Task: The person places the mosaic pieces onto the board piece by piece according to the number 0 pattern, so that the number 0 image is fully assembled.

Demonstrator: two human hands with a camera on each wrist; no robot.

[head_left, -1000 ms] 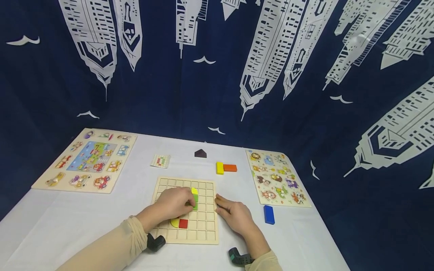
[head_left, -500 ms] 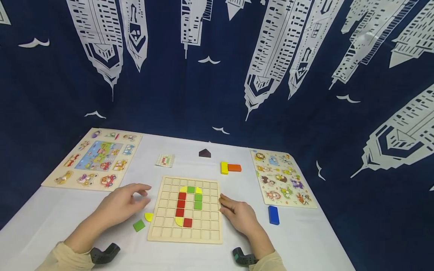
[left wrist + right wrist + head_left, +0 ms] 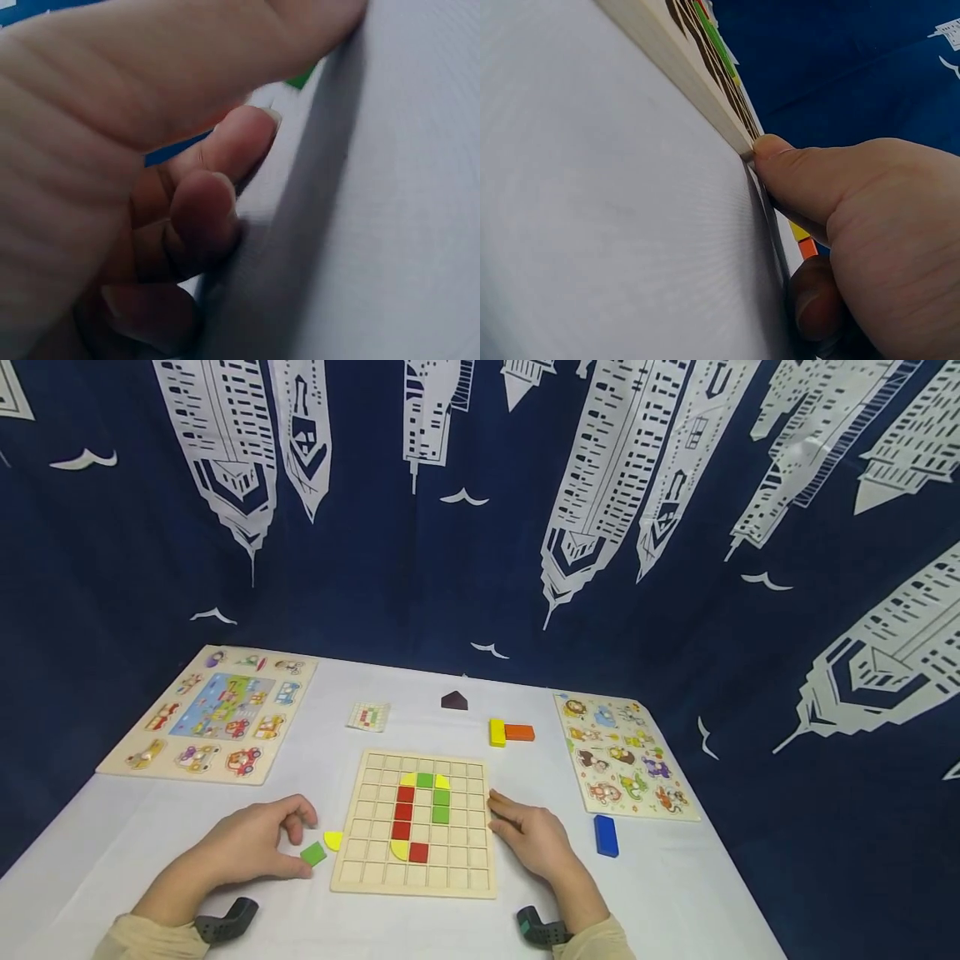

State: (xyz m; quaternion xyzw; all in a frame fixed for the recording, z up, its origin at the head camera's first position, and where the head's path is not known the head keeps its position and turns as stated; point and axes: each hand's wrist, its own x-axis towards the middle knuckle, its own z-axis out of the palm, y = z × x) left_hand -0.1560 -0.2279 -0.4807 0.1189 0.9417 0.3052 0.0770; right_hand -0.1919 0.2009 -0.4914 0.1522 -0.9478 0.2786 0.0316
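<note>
A wooden grid board (image 3: 465,860) lies mid-table, with red, green and yellow tiles set in its squares as a partial ring. To its left, my left hand (image 3: 240,843) is low on the table, thumb and forefinger spread beside a loose green tile (image 3: 313,854). In the left wrist view, the thumb mostly hides that green tile (image 3: 301,78). A yellow rounded tile (image 3: 332,841) lies against the board's left edge. My right hand (image 3: 534,839) touches the board's right edge; the right wrist view has its thumb (image 3: 802,169) against the rim.
Behind the board lie a small pattern card (image 3: 369,717), a dark five-sided block (image 3: 454,700), a yellow block (image 3: 497,732) and an orange block (image 3: 519,732). A vehicle puzzle (image 3: 161,760) is at left, an animal puzzle (image 3: 671,810) at right, near a blue block (image 3: 606,836).
My left hand has left the board's tiles, moved left, then come down beside the loose green tile. The right hand has stayed at the board's edge. The head view has shifted slightly.
</note>
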